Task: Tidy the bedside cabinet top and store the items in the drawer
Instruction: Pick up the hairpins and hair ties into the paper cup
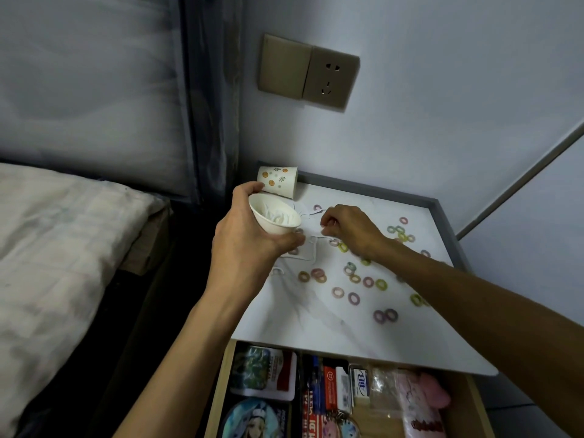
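My left hand (243, 238) grips a white paper cup (274, 217) tilted toward me, with several small white pieces inside, held above the left part of the white cabinet top (303, 314). My right hand (347, 229) hovers just right of the cup, its fingers curled and pinching a small white piece over the top. Several small white pieces (305, 256) lie on the top near both hands. Several small coloured rings (368, 281) are scattered across the middle and right. Below the top, the drawer (221, 384) stands open.
A second paper cup with orange print (278, 181) lies on its side at the back left corner by the wall. The drawer holds boxes, cards and small packets. A bed (57, 254) is on the left. A wall socket (308, 72) is above the cabinet.
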Available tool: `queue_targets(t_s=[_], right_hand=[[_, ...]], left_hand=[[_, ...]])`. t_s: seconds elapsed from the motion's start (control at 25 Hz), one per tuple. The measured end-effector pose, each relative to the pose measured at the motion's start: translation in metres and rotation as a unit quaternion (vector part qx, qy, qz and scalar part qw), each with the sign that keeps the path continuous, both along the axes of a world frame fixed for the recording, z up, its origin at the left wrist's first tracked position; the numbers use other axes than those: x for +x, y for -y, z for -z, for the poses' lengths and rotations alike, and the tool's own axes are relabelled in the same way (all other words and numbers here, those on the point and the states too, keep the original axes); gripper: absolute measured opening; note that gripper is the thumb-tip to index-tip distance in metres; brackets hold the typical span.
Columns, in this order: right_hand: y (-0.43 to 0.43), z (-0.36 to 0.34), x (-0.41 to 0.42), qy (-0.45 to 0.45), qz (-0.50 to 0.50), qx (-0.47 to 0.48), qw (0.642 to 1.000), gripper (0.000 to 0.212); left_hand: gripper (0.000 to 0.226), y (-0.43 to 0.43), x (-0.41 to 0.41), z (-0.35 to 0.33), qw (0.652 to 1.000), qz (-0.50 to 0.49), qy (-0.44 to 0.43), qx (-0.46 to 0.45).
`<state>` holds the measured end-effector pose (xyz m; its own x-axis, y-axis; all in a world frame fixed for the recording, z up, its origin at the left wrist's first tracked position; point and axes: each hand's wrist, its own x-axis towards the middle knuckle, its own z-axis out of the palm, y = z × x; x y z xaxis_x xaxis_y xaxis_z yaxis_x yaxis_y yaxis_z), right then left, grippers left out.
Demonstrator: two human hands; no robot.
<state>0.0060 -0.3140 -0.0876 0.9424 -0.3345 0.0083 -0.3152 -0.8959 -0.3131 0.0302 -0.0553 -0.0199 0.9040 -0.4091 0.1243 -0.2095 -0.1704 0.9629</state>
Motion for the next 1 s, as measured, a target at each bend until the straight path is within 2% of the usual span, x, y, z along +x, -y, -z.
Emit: queue_targets(t_s=[0.2,0.32,0.4,0.56,0.88,1.0], right_hand=[[0.002,0.003,-0.001,-0.024,-0.009,-0.020,0.999,0.027],[0.001,0.002,0.001,-0.035,0.005,-0.045,0.998,0.018],[-0.002,0.003,0.005,-0.055,0.003,-0.086,0.995,0.016],[-0.005,0.008,0.007,-0.103,-0.036,-0.180,0.978,0.025],[-0.008,0.004,0.000,-0.084,0.012,-0.223,0.971,0.022],[-0.012,0.004,0.002,-0.094,0.013,-0.276,0.956,0.024]], left_hand=[[0.084,0.000,0.003,0.002,1.000,-0.004,-0.001,0.002],[0.083,0.002,0.002,0.002,1.000,-0.004,0.002,0.002],[0.084,0.003,0.002,0.002,1.000,-0.004,0.005,0.005],[0.084,0.002,0.001,0.002,1.000,-0.002,0.007,0.005],[0.085,0.000,0.002,0.001,1.000,-0.003,0.010,0.004],[0.084,0.000,0.001,0.000,1.000,0.001,0.006,0.004]])
